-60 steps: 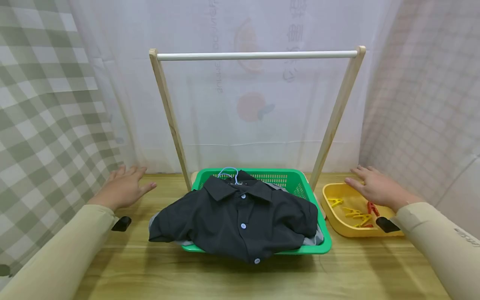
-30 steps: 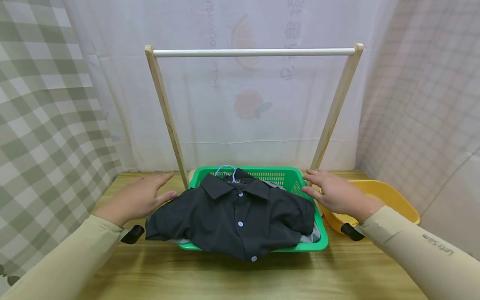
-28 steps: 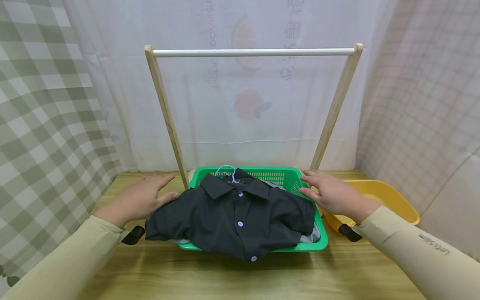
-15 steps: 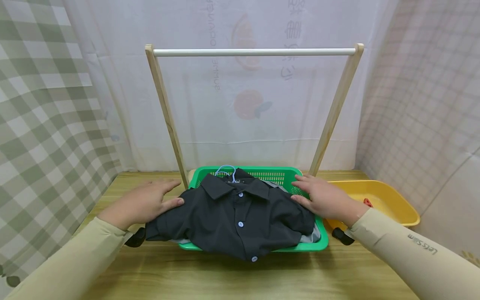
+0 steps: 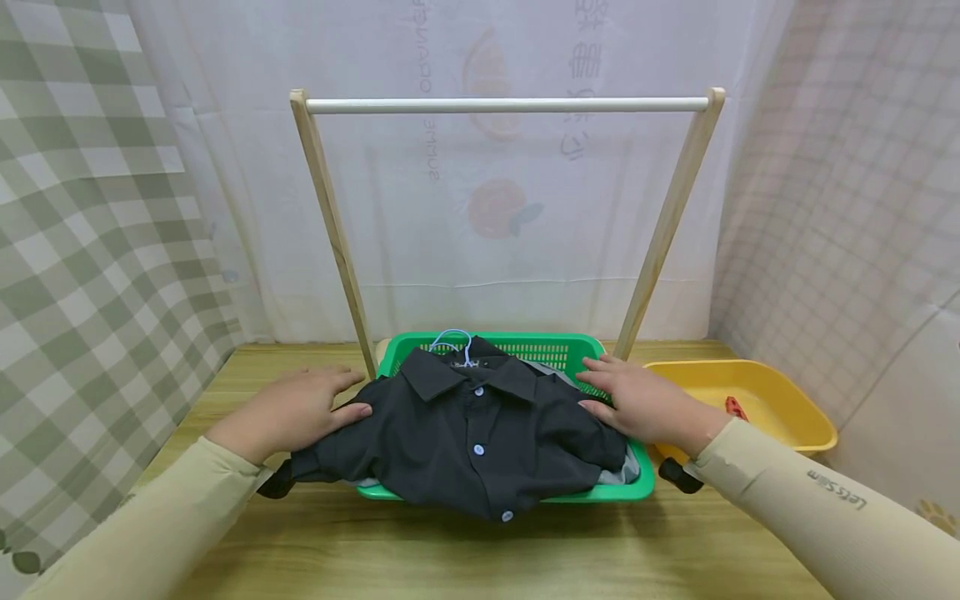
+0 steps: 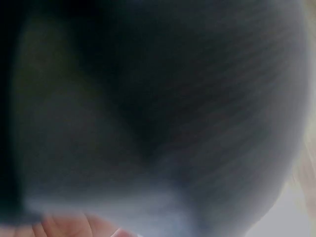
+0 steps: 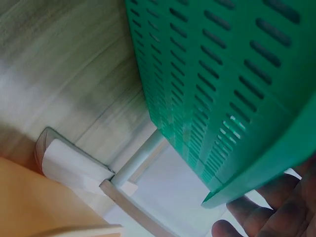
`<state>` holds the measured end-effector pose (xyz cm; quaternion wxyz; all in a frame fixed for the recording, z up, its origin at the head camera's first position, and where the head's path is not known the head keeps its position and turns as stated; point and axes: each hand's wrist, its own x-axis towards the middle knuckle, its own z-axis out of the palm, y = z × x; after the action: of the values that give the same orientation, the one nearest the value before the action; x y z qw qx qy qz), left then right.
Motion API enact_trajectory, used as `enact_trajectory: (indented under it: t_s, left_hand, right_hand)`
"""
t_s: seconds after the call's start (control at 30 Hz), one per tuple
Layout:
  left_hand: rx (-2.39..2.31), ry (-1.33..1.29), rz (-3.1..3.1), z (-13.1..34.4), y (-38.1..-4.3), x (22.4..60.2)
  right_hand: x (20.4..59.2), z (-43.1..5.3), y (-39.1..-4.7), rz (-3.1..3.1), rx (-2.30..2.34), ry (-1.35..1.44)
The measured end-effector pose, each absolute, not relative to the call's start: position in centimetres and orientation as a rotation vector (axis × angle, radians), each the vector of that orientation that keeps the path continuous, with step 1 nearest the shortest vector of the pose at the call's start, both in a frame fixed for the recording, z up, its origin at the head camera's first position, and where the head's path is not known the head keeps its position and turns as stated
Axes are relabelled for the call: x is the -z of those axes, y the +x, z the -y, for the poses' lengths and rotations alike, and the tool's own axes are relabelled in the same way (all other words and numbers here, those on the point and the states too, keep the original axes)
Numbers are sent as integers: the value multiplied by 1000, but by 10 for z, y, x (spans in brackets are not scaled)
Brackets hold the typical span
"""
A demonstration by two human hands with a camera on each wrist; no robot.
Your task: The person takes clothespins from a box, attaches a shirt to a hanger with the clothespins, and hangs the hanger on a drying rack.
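Observation:
A black short-sleeved shirt [image 5: 487, 433] with pale buttons lies across a green slotted basket [image 5: 641, 492], and a light-blue hanger hook [image 5: 453, 333] rises from its collar. My left hand [image 5: 292, 408] is over the sleeve at the left, its thumb lying along the dark cloth. Over the basket's right side, my right hand [image 5: 641, 404] has its fingers spread, the thumb at the other sleeve. Blurred dark cloth [image 6: 207, 108] fills most of the left wrist view. In the right wrist view, fingers [image 7: 286, 212] show just under the basket's rim. Grey cloth [image 5: 618, 471] peeks out beneath the shirt.
Behind the basket stands a wooden rack [image 5: 667, 225] with a white crossbar [image 5: 502, 105]. A yellow tray [image 5: 795, 408] with a red clip [image 5: 735, 407] sits at the right, partly behind my right arm. Checked cloth [image 5: 82, 233] hangs at the left.
Both hands have moved inward, the left from beside the basket and the right from over the yellow tray, to the shirt's two sleeves. The shirt and basket have stayed put.

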<state>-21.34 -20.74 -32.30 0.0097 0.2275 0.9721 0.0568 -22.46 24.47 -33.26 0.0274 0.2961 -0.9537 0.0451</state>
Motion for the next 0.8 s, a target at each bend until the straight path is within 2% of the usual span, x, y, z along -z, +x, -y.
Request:
enact_trajectory:
  t_s: [0.3, 0.8]
  left_hand:
    - [-134, 665, -3039, 203, -212, 326]
    - [66, 797, -3090, 197, -206, 323]
  right_hand:
    - [334, -240, -224, 2960, -123, 935]
    - [340, -233, -227, 2877, -6, 1004]
